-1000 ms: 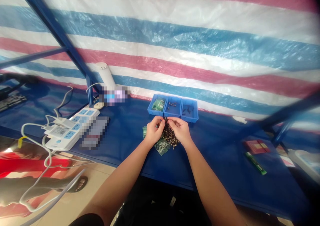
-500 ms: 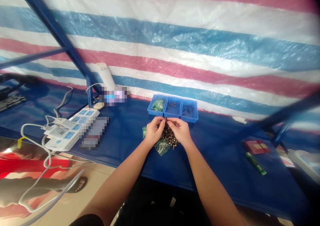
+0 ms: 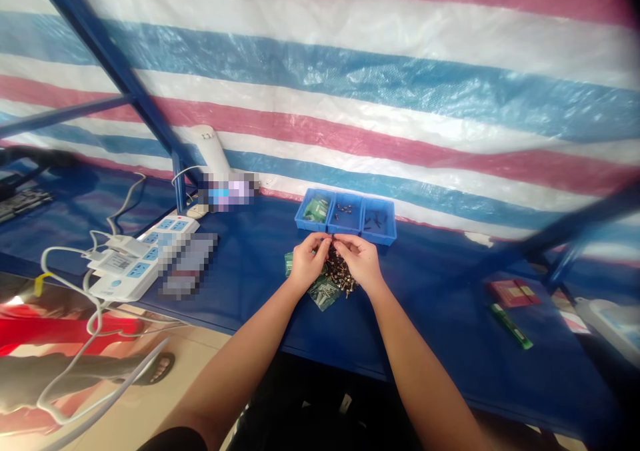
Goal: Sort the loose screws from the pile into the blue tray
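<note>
Grips [image 3: 306, 262] [image 3: 361, 259] nearly still, near blue bins' edge [image 3: 345, 228]

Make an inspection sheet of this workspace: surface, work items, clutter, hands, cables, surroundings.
Surface: blue tabletop.
Work items: small metal parts, green bag; three blue bins beyond, all holding items.
Clutter: white power strip left; red box and green item right.
Hands: left hand and right hand nearly meeting by the parts; anything held is too small to tell.
Cables: white cables loop off the left edge.
Surroundings: striped sheet behind; another person's foot lower left.
</note>
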The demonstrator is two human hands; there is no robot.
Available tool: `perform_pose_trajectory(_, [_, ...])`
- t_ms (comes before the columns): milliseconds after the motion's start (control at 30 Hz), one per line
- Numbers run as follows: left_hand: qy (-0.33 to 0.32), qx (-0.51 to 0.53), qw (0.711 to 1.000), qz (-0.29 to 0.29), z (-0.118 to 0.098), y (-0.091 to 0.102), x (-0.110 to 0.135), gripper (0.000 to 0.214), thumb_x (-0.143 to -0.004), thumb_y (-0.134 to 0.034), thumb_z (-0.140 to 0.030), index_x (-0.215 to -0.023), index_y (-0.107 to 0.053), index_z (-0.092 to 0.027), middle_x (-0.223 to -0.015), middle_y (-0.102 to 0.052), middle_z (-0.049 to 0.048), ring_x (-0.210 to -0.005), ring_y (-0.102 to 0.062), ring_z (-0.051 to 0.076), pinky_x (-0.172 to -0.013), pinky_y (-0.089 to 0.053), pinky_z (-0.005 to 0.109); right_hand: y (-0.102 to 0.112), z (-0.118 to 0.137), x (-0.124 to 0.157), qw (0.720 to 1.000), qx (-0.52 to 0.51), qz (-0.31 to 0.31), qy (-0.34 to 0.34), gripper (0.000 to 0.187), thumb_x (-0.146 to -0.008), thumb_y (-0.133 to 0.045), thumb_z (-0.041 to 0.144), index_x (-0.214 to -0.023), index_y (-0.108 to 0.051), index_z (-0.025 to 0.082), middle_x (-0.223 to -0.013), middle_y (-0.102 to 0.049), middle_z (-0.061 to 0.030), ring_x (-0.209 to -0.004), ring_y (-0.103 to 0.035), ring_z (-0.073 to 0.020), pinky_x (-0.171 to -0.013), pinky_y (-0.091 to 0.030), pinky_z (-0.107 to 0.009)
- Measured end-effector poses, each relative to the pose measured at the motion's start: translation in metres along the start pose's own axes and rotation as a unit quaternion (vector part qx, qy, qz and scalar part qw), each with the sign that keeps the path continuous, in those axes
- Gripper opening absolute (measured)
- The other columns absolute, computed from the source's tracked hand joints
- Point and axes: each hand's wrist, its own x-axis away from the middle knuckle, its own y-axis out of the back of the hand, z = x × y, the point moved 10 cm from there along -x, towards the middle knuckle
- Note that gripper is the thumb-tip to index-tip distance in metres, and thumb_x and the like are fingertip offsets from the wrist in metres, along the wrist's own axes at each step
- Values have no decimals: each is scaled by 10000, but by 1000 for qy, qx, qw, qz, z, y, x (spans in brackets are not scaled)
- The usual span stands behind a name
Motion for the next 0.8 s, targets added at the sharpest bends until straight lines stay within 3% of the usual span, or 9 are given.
perform_pose_trajectory(367, [9,36,999,19,-2,-3,1,283,-886,-584,-411,-1027,-660,-178,-615,-647,-6,-528,-604,113,-540,-490,216,0,2,2,1000,-18,-3,-22,344,-751,-719,436,-990,-741,190,-814,-736,-54,-698,-668,-181,-713,-558,-350])
perform_pose_trajectory(633, [7,-31,999,6,1,2,-1,290,-916,-534,-413,-868,-675,-165,-553,-599,-22,-516,-559,97,-558,-456,206,-5,3,2,1000,-22,13,-8,351,-738,-737,420,-999,-731,186,-887,-742,-66,-726,-676,-182,-740,-570,-352])
perform_pose_trajectory(800, [11,23,1000,16,-2,-2,1,304,-896,-570,-404,-1076,-656,-175,-616,-652,-11,-520,-601,107,-544,-485,211,-2,4,2,1000,-16,2,-10,343,-746,-727,427,-986,-737,182,-868,-744,-64,-738,-681,-187,-756,-569,-356])
